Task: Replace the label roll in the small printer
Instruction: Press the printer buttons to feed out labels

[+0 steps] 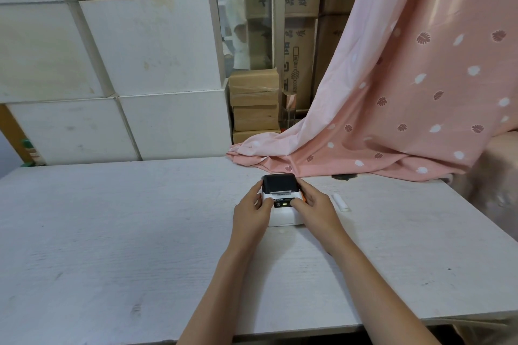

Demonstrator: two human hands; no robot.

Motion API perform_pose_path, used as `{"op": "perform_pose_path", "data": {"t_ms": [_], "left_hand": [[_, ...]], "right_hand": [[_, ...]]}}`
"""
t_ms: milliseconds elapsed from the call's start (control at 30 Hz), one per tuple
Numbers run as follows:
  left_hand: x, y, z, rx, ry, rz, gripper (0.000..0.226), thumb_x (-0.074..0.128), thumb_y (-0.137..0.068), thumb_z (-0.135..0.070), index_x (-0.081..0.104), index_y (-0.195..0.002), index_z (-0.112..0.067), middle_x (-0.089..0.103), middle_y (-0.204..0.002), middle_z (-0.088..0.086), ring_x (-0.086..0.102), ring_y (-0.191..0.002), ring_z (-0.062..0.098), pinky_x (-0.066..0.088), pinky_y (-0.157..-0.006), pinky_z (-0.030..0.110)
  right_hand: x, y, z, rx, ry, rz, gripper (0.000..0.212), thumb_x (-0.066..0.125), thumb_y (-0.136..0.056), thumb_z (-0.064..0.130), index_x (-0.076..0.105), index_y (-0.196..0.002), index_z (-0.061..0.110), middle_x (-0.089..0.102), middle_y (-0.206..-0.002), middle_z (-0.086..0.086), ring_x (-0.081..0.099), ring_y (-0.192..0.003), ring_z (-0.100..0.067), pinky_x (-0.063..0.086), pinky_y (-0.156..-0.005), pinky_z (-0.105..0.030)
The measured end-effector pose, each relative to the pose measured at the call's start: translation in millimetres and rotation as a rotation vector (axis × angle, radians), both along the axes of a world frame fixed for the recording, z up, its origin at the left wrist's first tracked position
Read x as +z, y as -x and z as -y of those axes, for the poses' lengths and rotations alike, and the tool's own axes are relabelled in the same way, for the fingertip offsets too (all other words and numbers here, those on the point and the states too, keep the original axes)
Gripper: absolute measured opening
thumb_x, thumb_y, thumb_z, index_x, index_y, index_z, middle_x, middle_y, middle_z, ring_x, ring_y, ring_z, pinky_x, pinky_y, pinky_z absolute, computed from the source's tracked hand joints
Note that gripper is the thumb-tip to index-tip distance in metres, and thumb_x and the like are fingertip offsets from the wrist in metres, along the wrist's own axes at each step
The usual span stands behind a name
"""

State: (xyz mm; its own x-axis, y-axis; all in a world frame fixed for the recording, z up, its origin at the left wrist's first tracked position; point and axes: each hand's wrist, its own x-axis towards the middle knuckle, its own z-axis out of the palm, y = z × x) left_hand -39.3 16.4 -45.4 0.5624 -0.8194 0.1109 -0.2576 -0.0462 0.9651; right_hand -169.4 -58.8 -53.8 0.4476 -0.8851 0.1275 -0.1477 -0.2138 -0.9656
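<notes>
A small white printer with a dark lid and a lit indicator stands on the white table, right of centre. Its dark lid is down. My left hand grips the printer's left side, thumb on the front panel. My right hand grips its right side, thumb near the lit indicator. A white label roll or core lies on the table just right of my right hand, apart from it.
A pink leaf-patterned cloth drapes down onto the table's far right. White boxes are stacked behind the table on the left, brown cartons behind the middle. The table's near edge runs below my forearms.
</notes>
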Motion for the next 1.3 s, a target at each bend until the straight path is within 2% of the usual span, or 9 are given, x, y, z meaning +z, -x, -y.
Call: {"op": "perform_pose_path", "data": {"t_ms": [100,300,433,600,800,933,1067,1200,1300], "left_hand": [[-1.9,0.0,0.5,-0.009,0.002,0.002,0.049,0.051,-0.091,-0.013,0.059,-0.129,-0.042,0.065,-0.103,-0.034,0.056,-0.092,-0.025,0.045,-0.087,0.016],[-1.4,-0.1,-0.2,-0.016,0.009,-0.02,0.049,0.051,-0.091,-0.012,0.058,-0.13,-0.041,0.064,-0.108,-0.033,0.055,-0.097,-0.025,0.044,-0.087,0.014],[-3.7,-1.5,0.2,-0.014,-0.005,-0.021,0.048,0.053,-0.093,-0.017,0.056,-0.135,-0.04,0.066,-0.114,-0.024,0.057,-0.11,-0.012,0.046,-0.096,0.022],[-3.1,-1.3,0.3,-0.014,0.003,-0.017,0.047,0.053,-0.094,-0.015,0.056,-0.133,-0.04,0.063,-0.106,-0.034,0.054,-0.092,-0.029,0.046,-0.091,0.019],[0.1,-0.3,-1.0,-0.007,-0.02,0.004,0.047,0.05,-0.093,-0.012,0.057,-0.124,-0.046,0.061,-0.086,-0.047,0.056,-0.084,-0.028,0.045,-0.081,0.013],[-1.0,-0.6,-0.4,-0.009,-0.011,-0.002,0.047,0.05,-0.093,-0.013,0.057,-0.122,-0.049,0.063,-0.096,-0.04,0.056,-0.09,-0.026,0.049,-0.09,0.021],[-2.1,-1.2,-0.2,-0.013,-0.009,0.004,0.047,0.051,-0.091,-0.015,0.056,-0.118,-0.054,0.065,-0.094,-0.039,0.058,-0.09,-0.024,0.05,-0.092,0.024],[1.0,0.1,-1.6,-0.02,-0.014,0.01,0.051,0.051,-0.092,-0.013,0.055,-0.109,-0.061,0.062,-0.091,-0.05,0.057,-0.093,-0.025,0.047,-0.087,0.018],[0.9,0.4,-1.7,-0.023,-0.013,0.007,0.051,0.051,-0.092,-0.013,0.055,-0.11,-0.06,0.062,-0.092,-0.048,0.055,-0.094,-0.027,0.046,-0.085,0.016]], "right_hand": [[-2.0,0.1,1.4,0.0,0.016,-0.012,0.054,0.054,-0.084,0.018,0.07,-0.125,0.048,0.079,-0.117,0.01,0.068,-0.118,-0.03,0.052,-0.109,-0.051],[-3.0,0.2,3.1,0.007,0.019,-0.003,0.053,0.054,-0.085,0.015,0.071,-0.125,0.045,0.079,-0.116,0.009,0.069,-0.118,-0.026,0.052,-0.107,-0.049],[-3.9,0.5,3.7,0.001,0.015,-0.005,0.053,0.056,-0.087,0.014,0.071,-0.125,0.047,0.079,-0.117,0.011,0.068,-0.119,-0.023,0.051,-0.108,-0.047],[-4.0,-0.3,4.2,0.003,0.025,-0.011,0.051,0.056,-0.089,0.017,0.069,-0.129,0.047,0.078,-0.118,0.011,0.068,-0.121,-0.023,0.051,-0.111,-0.049],[-3.6,-0.1,3.5,0.002,0.026,0.005,0.048,0.057,-0.092,0.016,0.071,-0.125,0.049,0.078,-0.119,0.013,0.067,-0.123,-0.02,0.051,-0.112,-0.047],[-2.6,-0.6,2.7,-0.001,0.017,-0.002,0.048,0.058,-0.095,0.018,0.069,-0.129,0.049,0.077,-0.119,0.019,0.067,-0.124,-0.017,0.051,-0.112,-0.044],[-1.5,0.0,1.1,0.001,0.012,0.016,0.046,0.06,-0.095,0.016,0.071,-0.127,0.046,0.077,-0.12,0.021,0.068,-0.123,-0.01,0.051,-0.112,-0.041],[-1.7,0.3,1.7,-0.003,0.011,-0.001,0.051,0.06,-0.093,0.017,0.067,-0.136,0.043,0.076,-0.122,0.023,0.068,-0.123,-0.01,0.051,-0.112,-0.04],[-2.0,-0.3,1.8,-0.005,0.005,-0.001,0.051,0.061,-0.093,0.016,0.068,-0.135,0.045,0.076,-0.122,0.025,0.068,-0.122,-0.006,0.051,-0.112,-0.039]]}}
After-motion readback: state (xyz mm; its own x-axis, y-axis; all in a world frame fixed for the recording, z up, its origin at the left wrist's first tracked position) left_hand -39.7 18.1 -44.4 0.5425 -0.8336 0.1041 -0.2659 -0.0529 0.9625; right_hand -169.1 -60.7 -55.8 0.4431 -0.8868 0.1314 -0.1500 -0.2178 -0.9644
